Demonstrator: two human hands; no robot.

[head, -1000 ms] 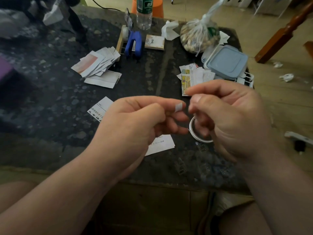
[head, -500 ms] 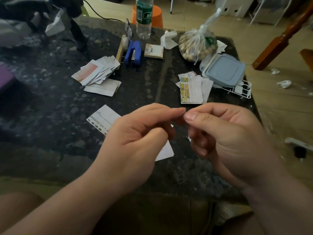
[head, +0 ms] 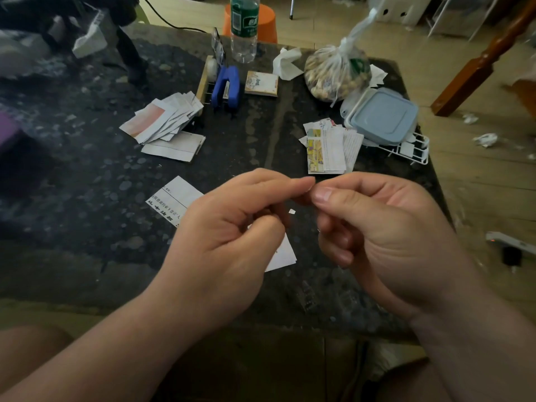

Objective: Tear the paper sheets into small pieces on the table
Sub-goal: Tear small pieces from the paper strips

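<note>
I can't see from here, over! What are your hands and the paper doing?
Left hand and right hand fingertips meeting; anything pinched is hidden. Tiny white paper scrap between them. White printed paper sheet lies beneath left hand. Nothing blocking.

Open tabletop [head: 87,198] front-left, plus bare strip down centre btw left paper pile [head: 165,123] & right pile [head: 327,152]. Back edge blocked (stapler [head: 226,87], bottle [head: 243,39], bag [head: 336,76], lidded box [head: 383,117]).
</note>
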